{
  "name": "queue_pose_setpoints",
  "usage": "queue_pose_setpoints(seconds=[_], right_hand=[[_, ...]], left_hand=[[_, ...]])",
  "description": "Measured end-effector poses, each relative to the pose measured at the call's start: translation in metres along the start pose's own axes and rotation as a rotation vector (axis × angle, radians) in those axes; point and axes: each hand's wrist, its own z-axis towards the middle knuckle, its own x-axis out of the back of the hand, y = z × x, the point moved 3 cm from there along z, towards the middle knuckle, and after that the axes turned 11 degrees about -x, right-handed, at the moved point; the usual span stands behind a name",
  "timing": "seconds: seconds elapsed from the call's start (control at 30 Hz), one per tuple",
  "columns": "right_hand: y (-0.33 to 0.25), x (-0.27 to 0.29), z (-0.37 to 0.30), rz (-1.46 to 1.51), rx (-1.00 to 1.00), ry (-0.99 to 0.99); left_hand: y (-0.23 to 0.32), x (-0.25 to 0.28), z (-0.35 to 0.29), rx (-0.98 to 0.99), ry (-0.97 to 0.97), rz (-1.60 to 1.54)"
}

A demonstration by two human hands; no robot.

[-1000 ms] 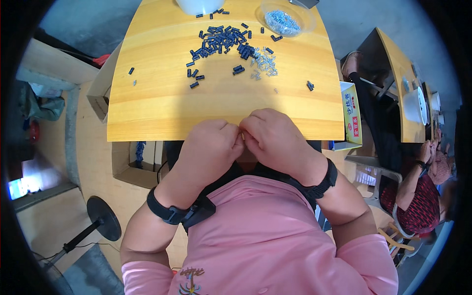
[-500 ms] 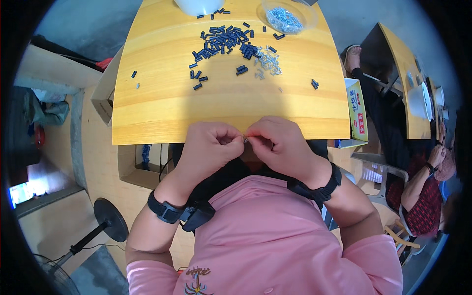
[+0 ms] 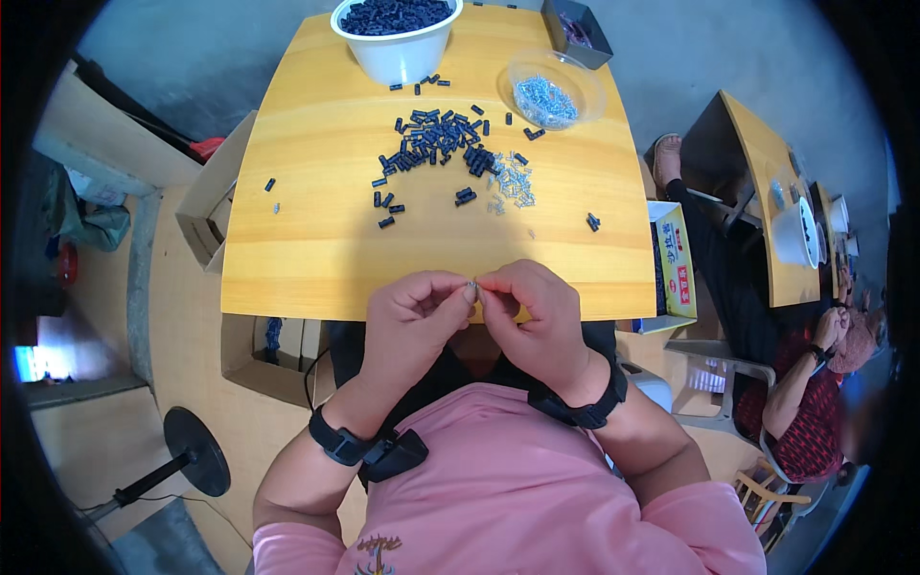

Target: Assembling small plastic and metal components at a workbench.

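My left hand (image 3: 419, 313) and my right hand (image 3: 533, 316) meet fingertip to fingertip above the near edge of the wooden table (image 3: 316, 259). Both are closed in a pinch. Between the tips shows a tiny silvery piece (image 3: 473, 285), too small to name for certain. Beyond my hands lies a loose pile of small black cylindrical parts (image 3: 436, 137). Touching its right side is a heap of small clear or silvery pieces (image 3: 514, 184). A few black parts lie apart, among them a small cluster (image 3: 593, 222) toward the right.
At the back stand a white tub (image 3: 398, 59) full of black parts, a clear bowl (image 3: 546, 100) of bluish-silver pieces and a dark box (image 3: 586, 43). Cardboard boxes (image 3: 273, 359) flank the table. A standing fan (image 3: 196, 450) is at left; another person (image 3: 805, 393) sits at right.
The view has tilted up, so the tub and dark box now show fully. My hands stay pinched together, a little closer, with the small piece still between the fingertips.
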Motion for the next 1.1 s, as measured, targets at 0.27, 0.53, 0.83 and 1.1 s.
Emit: queue_pose_setpoints(seconds=[0.27, 0.53, 0.83, 1.1], right_hand=[[-0.004, 0.004, 0.006, -0.166, 0.197, -0.121], [0.001, 0.003, 0.003, -0.082, 0.120, -0.119], [0.000, 0.009, 0.005, -0.036, 0.132, -0.182], [0.005, 0.005, 0.002, -0.006, 0.068, -0.149]], left_hand=[[-0.004, 0.001, -0.001, 0.205, -0.006, -0.202], [-0.011, 0.005, 0.001, 0.306, -0.015, -0.406], [-0.008, 0.000, -0.002, 0.291, -0.062, -0.360], [-0.010, -0.002, -0.004, 0.231, -0.001, -0.311]])
